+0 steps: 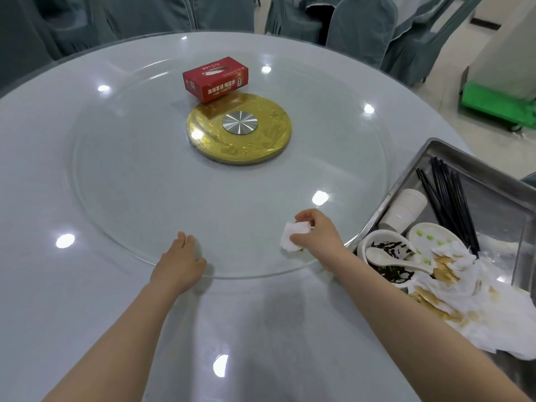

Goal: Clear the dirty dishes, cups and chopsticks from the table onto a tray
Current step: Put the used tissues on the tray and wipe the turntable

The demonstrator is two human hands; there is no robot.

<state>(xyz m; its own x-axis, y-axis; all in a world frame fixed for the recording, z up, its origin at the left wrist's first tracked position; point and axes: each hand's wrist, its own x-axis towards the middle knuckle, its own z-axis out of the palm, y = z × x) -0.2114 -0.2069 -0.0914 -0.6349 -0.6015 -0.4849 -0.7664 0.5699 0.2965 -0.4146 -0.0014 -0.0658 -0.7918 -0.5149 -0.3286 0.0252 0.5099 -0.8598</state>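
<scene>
Your right hand (316, 236) holds a crumpled white tissue (294, 237) in a closed grip, thumb and fingers curled round it, and presses it onto the glass turntable (145, 175) close to its near right edge. Your left hand (181, 264) lies on the turntable's near rim with fingers relaxed and holding nothing; it looks to be steadying the glass.

The task's things are already gathered. The steel tray (475, 165) sits at the right edge of the counter (58, 300), and in it lie the black chopsticks (452, 198), long axis running from the tray's far corner toward you, a stack of white paper cups (406, 207) on its side, a bowl (385, 253) with a white spoon (388, 256), a small plate (432, 236) and a heap of stained napkins (475, 297). On the turntable only a red tissue box (216, 78) remains, by the gold hub (239, 132).

So the clearing looks nearly done, with this wipe as the tail end. The tray lies to the right of your right hand and slightly nearer you, just beside it, and that hand is much the nearer of the two. A short sweep rightward over the tray's rim would drop the tissue on the napkin heap.
</scene>
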